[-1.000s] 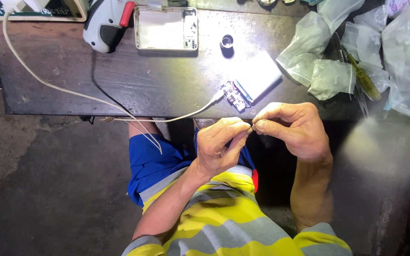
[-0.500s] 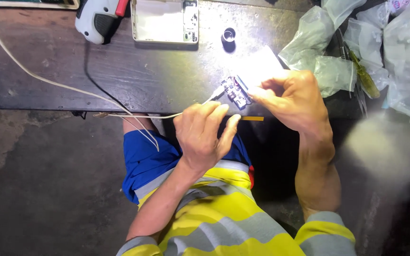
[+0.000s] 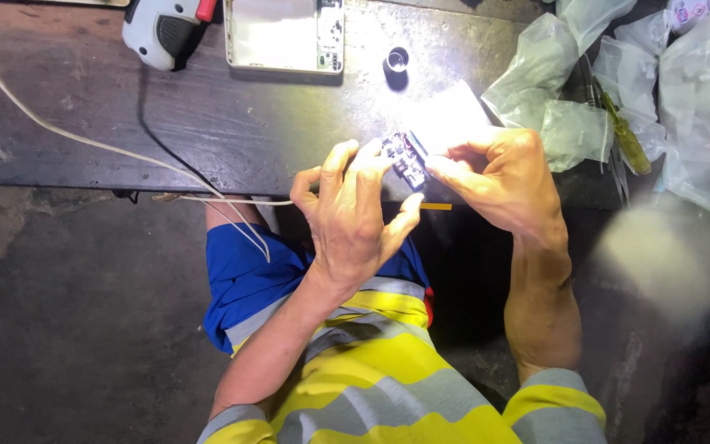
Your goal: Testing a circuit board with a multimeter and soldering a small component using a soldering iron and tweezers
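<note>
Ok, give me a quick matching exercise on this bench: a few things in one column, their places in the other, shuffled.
Things:
1. small circuit board
2. open white casing
3. yellow-handled screwdriver
4. white cable

Places:
A. among the clear plastic bags at the far right
B. trailing across the left of the dark table
C. between the left hand and the right hand
D. top middle of the table

Pairs: 1-C, 2-D, 3-A, 4-B

worn matt wooden bench (image 3: 207, 123), crinkly glossy plastic bags (image 3: 552, 90)
</note>
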